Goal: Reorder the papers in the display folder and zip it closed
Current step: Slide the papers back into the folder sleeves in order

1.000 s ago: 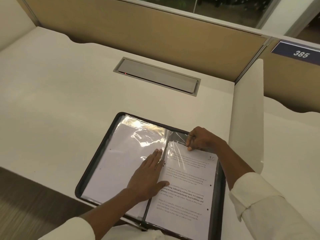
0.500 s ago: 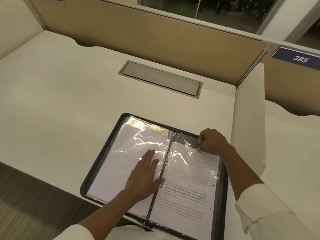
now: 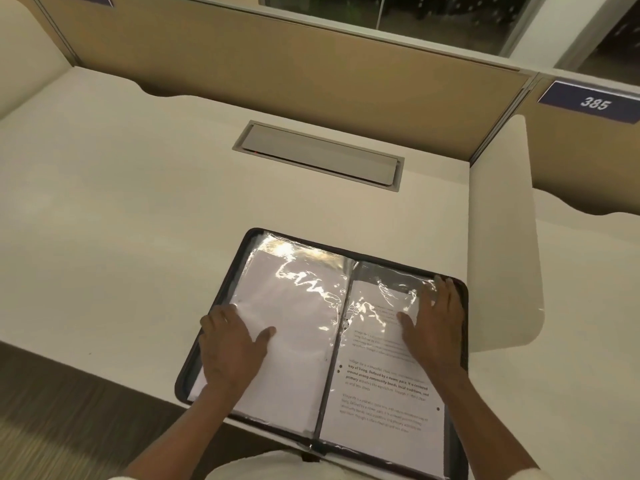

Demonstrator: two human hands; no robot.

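Two pages on show in the display folder [image 3: 242, 252], open flat at the near edge of the desk [image 3: 121, 220], its near end overhanging toward the person. Blank sheet [image 3: 298, 323] on the left, printed sheet [image 3: 384, 386] on the right, both under clear sleeves. Beyond, well apart, a grey cable hatch [image 3: 318, 154] sunk in the desktop; further back a tan partition [image 3: 277, 64]; just beside the folder's right edge a white side divider [image 3: 498, 237]; past that a plate [image 3: 594, 102] reading 385. Glare across the upper sleeves, washing out the top print; smaller text too fine to read; near right corner cut off by the frame. Left hand [image 3: 228, 348] flat on the blank sheet near its outer edge, fingers straight, thumb out toward the spine. Right hand [image 3: 433, 327] flat on the upper outer part of the printed sheet, fingers straight. Both pressing, gripping nothing, well apart.
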